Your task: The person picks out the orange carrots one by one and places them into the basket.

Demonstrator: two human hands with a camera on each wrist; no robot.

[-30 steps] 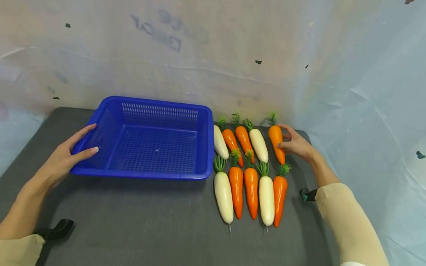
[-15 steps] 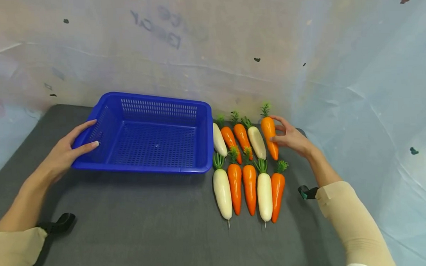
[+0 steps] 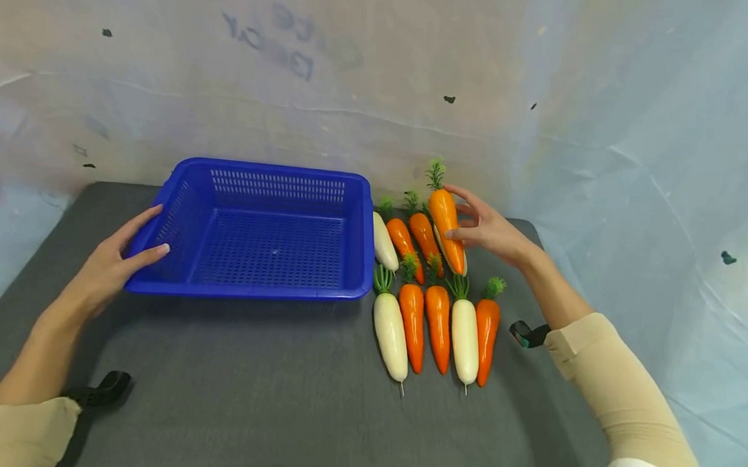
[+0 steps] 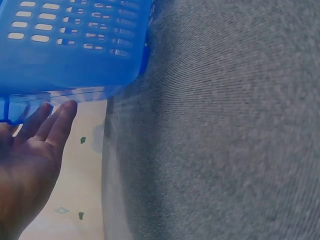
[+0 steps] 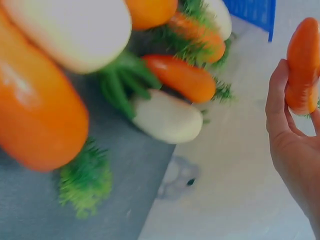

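Note:
A blue plastic basket [image 3: 275, 251] with slotted walls stands on the grey table, nothing inside it. My left hand [image 3: 112, 267] grips its left end, thumb over the rim; in the left wrist view fingertips [image 4: 67, 107] reach just beneath the rim. My right hand [image 3: 488, 226] pinches an orange carrot [image 3: 444, 214] with green leafy top, from its right side between thumb and fingers. The carrot hangs over the back row, covering most of a white radish there. Seen from the right wrist, the same carrot [image 5: 304, 65] stands clear above the other vegetables.
Two rows of carrots and white radishes lie right of the basket, among them a front white radish [image 3: 390, 336] and a front carrot [image 3: 488, 339]. A pale plastic sheet [image 3: 344, 76] with faint marks hangs behind the table [image 3: 244, 403].
My right hand has lifted the carrot from the right end of the back row and carried it leftward over the radish. The left hand keeps its place on the basket.

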